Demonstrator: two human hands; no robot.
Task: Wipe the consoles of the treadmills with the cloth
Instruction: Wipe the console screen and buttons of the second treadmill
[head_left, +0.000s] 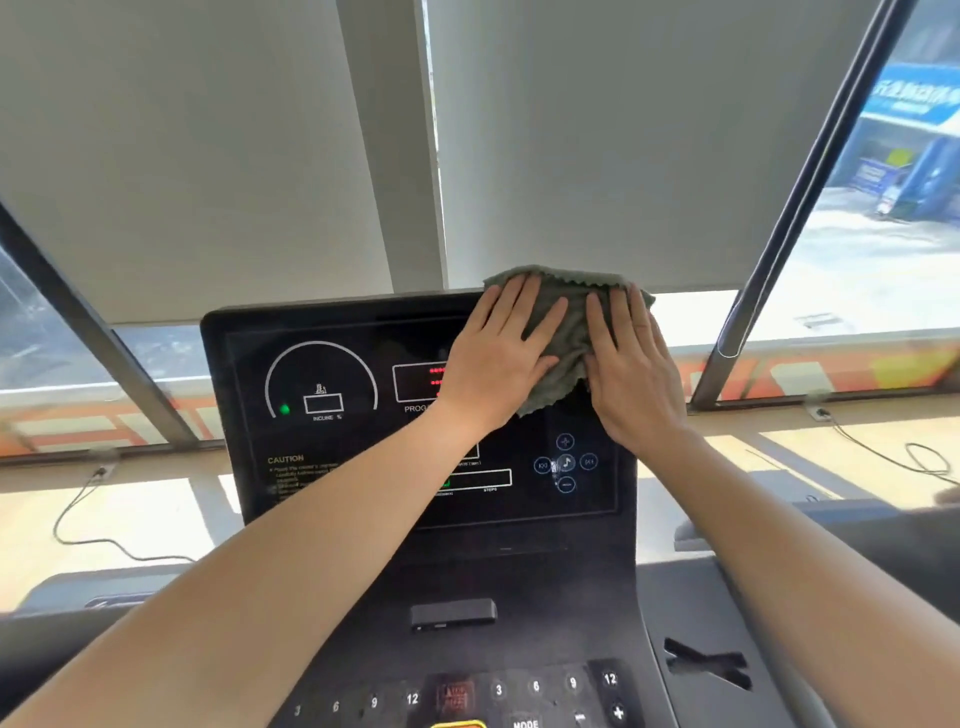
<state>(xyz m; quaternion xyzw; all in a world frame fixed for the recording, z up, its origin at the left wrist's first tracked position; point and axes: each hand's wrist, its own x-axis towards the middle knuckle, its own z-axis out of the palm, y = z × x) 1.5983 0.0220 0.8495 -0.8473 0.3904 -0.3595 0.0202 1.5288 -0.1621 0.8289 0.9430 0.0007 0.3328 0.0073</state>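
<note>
**A:** What are the grips doing?

**B:** The left grip is lying flat with its fingers straight and slightly spread, pressing on the grey-green cloth. The right grip is pressing palm down just beside it, fingers straight and closer together. Neither one is pinching anything.

**A:** And where is the cloth sitting?

**B:** It is bunching under and between both grips, against the upper right corner of the treadmill console. Its scalloped top edge is poking up past the console's rim beyond the fingertips.

**A:** What is showing around them?

**B:** Left of the left grip, an incline gauge with a green dot is glowing. Red lights are peeking out at the left grip's edge. Below the right grip, a ring of music buttons is glowing. Nearer the person, below both forearms, a numbered keypad is lying.

**A:** And beyond the console?

**B:** White blinds are hanging above and behind the grips, and a cable is trailing along the sill off to the right.
</note>
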